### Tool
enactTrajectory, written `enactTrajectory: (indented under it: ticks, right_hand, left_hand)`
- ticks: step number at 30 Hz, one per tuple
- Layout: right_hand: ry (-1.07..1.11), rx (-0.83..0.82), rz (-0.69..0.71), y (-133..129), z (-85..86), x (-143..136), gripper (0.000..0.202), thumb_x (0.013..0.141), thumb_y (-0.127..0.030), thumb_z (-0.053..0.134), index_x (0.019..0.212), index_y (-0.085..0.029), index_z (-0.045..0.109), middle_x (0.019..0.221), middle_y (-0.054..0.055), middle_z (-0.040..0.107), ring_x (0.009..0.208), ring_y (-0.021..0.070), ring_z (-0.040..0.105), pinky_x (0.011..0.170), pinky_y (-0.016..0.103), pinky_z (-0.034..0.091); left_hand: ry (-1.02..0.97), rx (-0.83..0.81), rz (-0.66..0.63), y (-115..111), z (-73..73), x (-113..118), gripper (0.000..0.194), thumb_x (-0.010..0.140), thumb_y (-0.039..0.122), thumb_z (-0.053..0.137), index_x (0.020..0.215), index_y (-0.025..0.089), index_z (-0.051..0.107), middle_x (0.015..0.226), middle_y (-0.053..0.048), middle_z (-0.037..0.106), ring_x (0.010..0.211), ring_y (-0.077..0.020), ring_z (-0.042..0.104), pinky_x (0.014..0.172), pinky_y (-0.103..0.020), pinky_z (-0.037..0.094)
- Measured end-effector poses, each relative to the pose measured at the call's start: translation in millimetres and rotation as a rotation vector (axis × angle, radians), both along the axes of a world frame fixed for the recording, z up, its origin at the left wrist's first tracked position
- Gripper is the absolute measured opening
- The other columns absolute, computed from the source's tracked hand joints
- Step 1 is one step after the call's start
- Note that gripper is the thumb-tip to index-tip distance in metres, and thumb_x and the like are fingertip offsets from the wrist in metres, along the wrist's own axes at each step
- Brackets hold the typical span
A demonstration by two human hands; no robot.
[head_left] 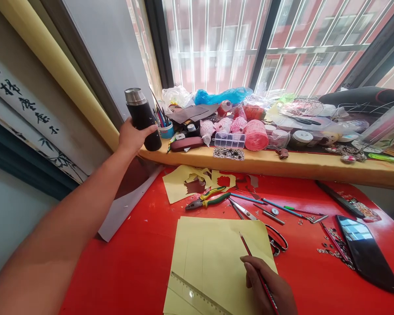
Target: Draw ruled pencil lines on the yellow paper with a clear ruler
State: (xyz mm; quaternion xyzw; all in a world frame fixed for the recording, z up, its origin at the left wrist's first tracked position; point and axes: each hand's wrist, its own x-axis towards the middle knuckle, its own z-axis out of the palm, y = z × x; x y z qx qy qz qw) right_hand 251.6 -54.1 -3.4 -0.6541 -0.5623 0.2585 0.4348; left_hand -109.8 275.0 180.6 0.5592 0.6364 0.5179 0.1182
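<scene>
My left hand [133, 134] reaches far out and is wrapped round a black thermos flask [142, 117] with a silver cap, at the left end of the window sill. In my right hand [265, 280] is a dark red and black pencil [253, 260], its tip pointing up and away over a sheet of yellow paper [223, 249]. Whether the hand rests on the paper is hard to tell. Faint straight lines run down the sheet's left part. Across its lower left lies a clear ruler [197, 295].
On the red table [128, 267] lie pliers [208, 200], scissors [244, 210], cut yellow paper scraps [180, 183], pens, small metal rings [330, 249] and a black phone [367, 253]. The wooden sill [190, 157] is crowded with a pen cup [166, 130], jars, bags and a plastic box [230, 140].
</scene>
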Motion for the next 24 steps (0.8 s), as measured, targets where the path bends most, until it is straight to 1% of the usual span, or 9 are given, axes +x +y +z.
enactTrajectory:
  ticks: [3, 5, 7, 9, 12, 14, 15, 19, 24]
  right_hand:
    - [0.017, -0.012, 0.076, 2, 4.4, 5, 0.044, 0.103, -0.064, 0.057, 0.097, -0.028, 0.083, 0.060, 0.000, 0.067, 0.051, 0.0197, 0.066, 0.049, 0.025, 0.053]
    - [0.023, -0.017, 0.099, 3, 5.2, 8, 0.045, 0.103, -0.063, 0.056, 0.097, -0.028, 0.083, 0.060, 0.000, 0.068, 0.050, 0.0196, 0.067, 0.047, 0.025, 0.052]
    - [0.030, -0.031, 0.091, 3, 6.1, 10, 0.046, 0.103, -0.064, 0.056, 0.098, -0.027, 0.082, 0.060, 0.001, 0.068, 0.050, 0.0199, 0.067, 0.047, 0.025, 0.052]
    - [0.036, -0.037, 0.079, 3, 7.9, 10, 0.047, 0.102, -0.065, 0.057, 0.098, -0.026, 0.082, 0.060, 0.001, 0.068, 0.051, 0.0202, 0.067, 0.047, 0.026, 0.052]
    - [0.045, -0.041, 0.058, 3, 10.8, 8, 0.052, 0.100, -0.070, 0.058, 0.095, -0.024, 0.082, 0.061, 0.002, 0.068, 0.051, 0.0209, 0.066, 0.048, 0.027, 0.051]
    - [0.056, -0.050, 0.043, 3, 10.9, 8, 0.055, 0.099, -0.073, 0.058, 0.095, -0.023, 0.082, 0.060, 0.003, 0.067, 0.050, 0.0211, 0.064, 0.047, 0.028, 0.050]
    - [0.061, -0.055, 0.037, 3, 10.2, 8, 0.055, 0.098, -0.073, 0.058, 0.095, -0.023, 0.082, 0.060, 0.003, 0.067, 0.050, 0.0212, 0.064, 0.047, 0.028, 0.049]
    - [0.071, -0.059, 0.043, 2, 5.1, 9, 0.054, 0.099, -0.071, 0.060, 0.097, -0.021, 0.080, 0.062, 0.003, 0.067, 0.053, 0.0219, 0.064, 0.050, 0.030, 0.050]
    - [0.091, -0.056, 0.056, 1, 6.1, 10, 0.050, 0.098, -0.069, 0.062, 0.098, -0.023, 0.080, 0.063, 0.004, 0.068, 0.055, 0.0252, 0.065, 0.055, 0.034, 0.053]
  left_hand:
    - [-0.012, -0.011, -0.066, -50, 6.8, 6, 0.066, 0.087, 0.045, 0.087, 0.135, 0.007, 0.063, 0.131, -0.003, 0.077, 0.119, -0.0224, 0.069, 0.111, -0.041, 0.054]
    - [-0.041, -0.054, -0.104, -88, 2.3, 11, 0.062, 0.081, 0.043, 0.091, 0.130, 0.012, 0.068, 0.124, -0.003, 0.080, 0.114, -0.0250, 0.073, 0.106, -0.043, 0.059]
    - [-0.085, -0.117, -0.140, -131, -9.5, 19, 0.067, 0.071, 0.045, 0.097, 0.125, 0.015, 0.070, 0.118, -0.006, 0.082, 0.107, -0.0299, 0.077, 0.098, -0.047, 0.064]
    - [-0.159, -0.217, -0.249, -176, -25.4, 30, 0.075, 0.064, 0.050, 0.100, 0.127, 0.020, 0.070, 0.122, -0.008, 0.081, 0.114, -0.0348, 0.077, 0.098, -0.049, 0.065]
    - [-0.027, -0.299, -0.309, -242, -46.3, 51, 0.067, 0.064, 0.057, 0.098, 0.117, 0.024, 0.075, 0.112, -0.007, 0.083, 0.107, -0.0372, 0.079, 0.090, -0.050, 0.068]
    - [0.003, -0.265, -0.416, -278, -53.6, 66, 0.064, 0.067, 0.057, 0.096, 0.119, 0.025, 0.075, 0.105, -0.006, 0.083, 0.096, -0.0351, 0.081, 0.078, -0.046, 0.070]
    - [-0.002, -0.234, -0.485, -293, -55.0, 73, 0.064, 0.069, 0.055, 0.095, 0.123, 0.026, 0.074, 0.104, -0.005, 0.083, 0.094, -0.0333, 0.081, 0.078, -0.044, 0.070]
    - [0.004, -0.065, -0.682, -330, -51.2, 89, 0.067, 0.076, 0.048, 0.093, 0.135, 0.032, 0.066, 0.115, -0.006, 0.081, 0.099, -0.0300, 0.081, 0.085, -0.041, 0.070]
    - [0.108, 0.077, -0.694, -349, -38.1, 90, 0.064, 0.088, 0.049, 0.084, 0.145, 0.037, 0.058, 0.133, -0.008, 0.077, 0.120, -0.0311, 0.076, 0.104, -0.043, 0.065]
